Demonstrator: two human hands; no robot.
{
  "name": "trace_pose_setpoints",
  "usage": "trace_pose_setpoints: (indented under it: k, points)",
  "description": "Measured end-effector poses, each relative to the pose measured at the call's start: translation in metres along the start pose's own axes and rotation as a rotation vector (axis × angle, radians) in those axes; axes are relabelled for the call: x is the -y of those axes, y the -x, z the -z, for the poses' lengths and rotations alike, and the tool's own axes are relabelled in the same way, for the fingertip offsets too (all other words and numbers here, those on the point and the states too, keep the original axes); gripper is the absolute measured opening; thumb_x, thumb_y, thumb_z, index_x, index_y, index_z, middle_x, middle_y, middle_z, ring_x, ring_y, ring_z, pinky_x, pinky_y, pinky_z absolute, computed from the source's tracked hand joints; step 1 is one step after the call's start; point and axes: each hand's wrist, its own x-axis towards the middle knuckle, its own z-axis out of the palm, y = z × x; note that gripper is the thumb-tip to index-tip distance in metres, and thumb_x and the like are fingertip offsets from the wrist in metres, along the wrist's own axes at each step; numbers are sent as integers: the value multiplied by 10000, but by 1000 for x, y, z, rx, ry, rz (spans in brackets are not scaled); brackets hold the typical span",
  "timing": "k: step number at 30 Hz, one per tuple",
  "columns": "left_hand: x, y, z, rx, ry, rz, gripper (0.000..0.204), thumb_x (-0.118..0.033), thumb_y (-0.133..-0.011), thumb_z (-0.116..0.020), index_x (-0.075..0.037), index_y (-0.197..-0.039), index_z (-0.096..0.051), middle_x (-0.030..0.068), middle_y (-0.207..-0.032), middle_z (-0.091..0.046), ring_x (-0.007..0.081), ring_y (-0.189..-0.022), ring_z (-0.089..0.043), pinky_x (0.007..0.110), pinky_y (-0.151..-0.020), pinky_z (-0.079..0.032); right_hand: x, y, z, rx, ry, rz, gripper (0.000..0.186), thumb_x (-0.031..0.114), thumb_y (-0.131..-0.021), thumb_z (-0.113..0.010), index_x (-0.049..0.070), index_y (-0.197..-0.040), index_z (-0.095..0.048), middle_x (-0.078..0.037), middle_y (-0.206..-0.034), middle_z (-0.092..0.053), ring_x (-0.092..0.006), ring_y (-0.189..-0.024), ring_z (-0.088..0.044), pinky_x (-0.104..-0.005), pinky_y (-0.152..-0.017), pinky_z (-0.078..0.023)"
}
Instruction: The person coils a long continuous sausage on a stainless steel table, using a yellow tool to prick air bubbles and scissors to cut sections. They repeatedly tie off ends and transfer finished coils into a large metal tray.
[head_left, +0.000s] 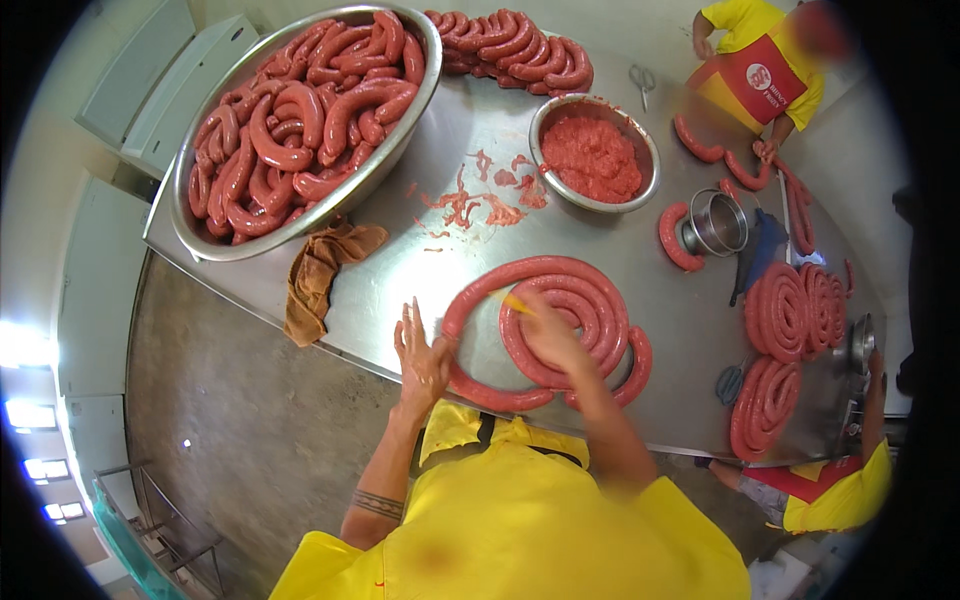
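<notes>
Long, glossy, pink-red raw sausage (612, 330) is lying in loose rings on the flat stainless-steel bench (690, 400), right in front of the person. Hands are working apart: left hand (422, 360) is spreading its fingers, thumb side touching the outer loop's left edge; right hand (548, 335) is reaching over the inner rings, gripping a small yellow object (515, 302), too blurred to identify. Crumpled brown cloth (325, 275) is hanging over the bench's near edge, leftward. Round steel bowl (602, 207) of red minced meat (593, 160) is standing beyond the rings.
</notes>
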Motion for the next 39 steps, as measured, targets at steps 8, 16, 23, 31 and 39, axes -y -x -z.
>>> trace_pose_setpoints:
  k: [8, 16, 23, 31, 39]
  points:
    - [11, 11, -22, 140, 704, 567, 155, -122, -1000, -536, -28, -987, -659, 204, -967, -608, 303, -926, -594, 425, -815, -470, 94, -16, -11, 169, -21, 551, 193, 94, -975, -538, -5, -1129, -598, -228, -1112, -636, -347, -1064, -600, -412, -896, -461]
    - [19, 6, -49, 157, 223, 410, 181, -113, -995, -521, -7, -869, -597, 179, -786, -656, 344, -674, -647, 446, -624, -524, 59, 91, 194, -512, -900, 117, 265, 90, -1002, -474, 25, -1236, -580, -137, -1233, -632, -204, -1106, -614, -295, -980, -463]
    - [13, -4, 7, 0, 579, 527, 174, -137, -983, -588, -5, -906, -671, 222, -1278, -577, 327, -1036, -620, 434, -885, -490, -17, 34, 20, -81, -69, -112, 429, 58, -1019, -440, 31, -1446, -459, -138, -1387, -533, -236, -1300, -524, -348, -1077, -403]
    - [16, 16, 5, -75, 480, 605, 95, -81, -951, -592, -25, -934, -667, 177, -1010, -617, 332, -998, -581, 462, -852, -453, 86, -42, -55, 478, 42, 463, 394, 47, -911, -615, 62, -1303, -575, -134, -1031, -665, -294, -1001, -646, -392, -855, -492]
    - [23, 20, -45, 164, 217, 166, 139, -71, -965, -530, -11, -868, -609, 122, -671, -612, 308, -587, -629, 409, -573, -519, 102, 64, 173, -747, -1126, 475, 135, 197, -1010, -596, 141, -903, -535, 48, -675, -446, -77, -563, -413, -228, -544, -392]
